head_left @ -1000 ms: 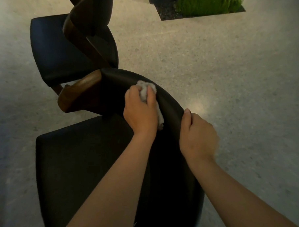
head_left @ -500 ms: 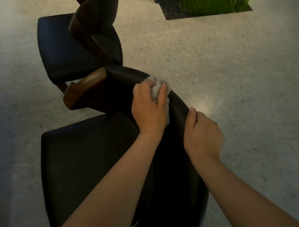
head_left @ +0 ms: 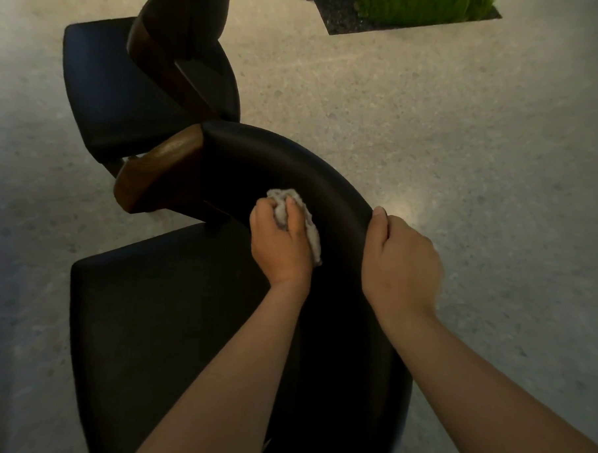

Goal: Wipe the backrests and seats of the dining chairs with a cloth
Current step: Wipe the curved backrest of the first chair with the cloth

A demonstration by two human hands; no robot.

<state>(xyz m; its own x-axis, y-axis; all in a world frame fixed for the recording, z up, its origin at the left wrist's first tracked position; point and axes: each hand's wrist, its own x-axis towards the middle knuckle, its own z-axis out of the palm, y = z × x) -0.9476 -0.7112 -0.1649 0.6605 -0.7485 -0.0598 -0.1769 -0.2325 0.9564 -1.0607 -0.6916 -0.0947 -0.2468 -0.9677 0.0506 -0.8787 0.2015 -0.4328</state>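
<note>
Pale speckled floor (head_left: 458,151) all round, a planter (head_left: 418,2) of green off in the far corner, and two dark dining chairs in a row: the far chair (head_left: 113,80) sits untouched beyond, and all the action is on the near chair (head_left: 157,318). Its curved backrest (head_left: 287,158) is getting the attention now. The right hand (head_left: 400,266) hasn't budged, thumb up over the top edge and fingers curled round behind, its grip steadying the frame. And there goes the left hand (head_left: 279,244)! A moment ago it was rubbing along the top rim; now it has dropped onto the inner face, closer to the seat (head_left: 142,353). Its grip is bunched tight round the cloth (head_left: 312,237), which is pressed flat against the padding. By my reckoning the rim is done, the inner face is under way, and the seat is yet to come.
</note>
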